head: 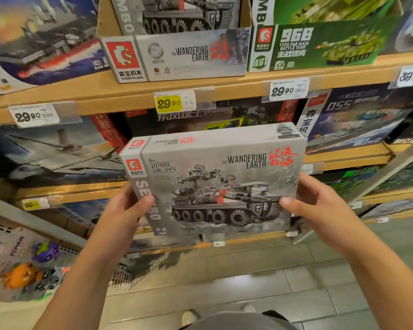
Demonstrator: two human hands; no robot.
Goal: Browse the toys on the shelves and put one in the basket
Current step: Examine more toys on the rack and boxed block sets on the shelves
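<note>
Two hands, the left hand (129,208) and right hand (320,206), are pressed against opposite edges of the grey box (215,184), which may be dropped if either thumb-pinched edge is released.

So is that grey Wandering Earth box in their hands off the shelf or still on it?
Off the shelf. The grey box is held in the air in front of the shelves, left hand and right hand gripping its side edges.

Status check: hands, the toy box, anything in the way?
Left hand and right hand both gripping the grey Wandering Earth box, one per side. Box held upright in front of the shelves. No basket in view. Nothing in the way.
</note>
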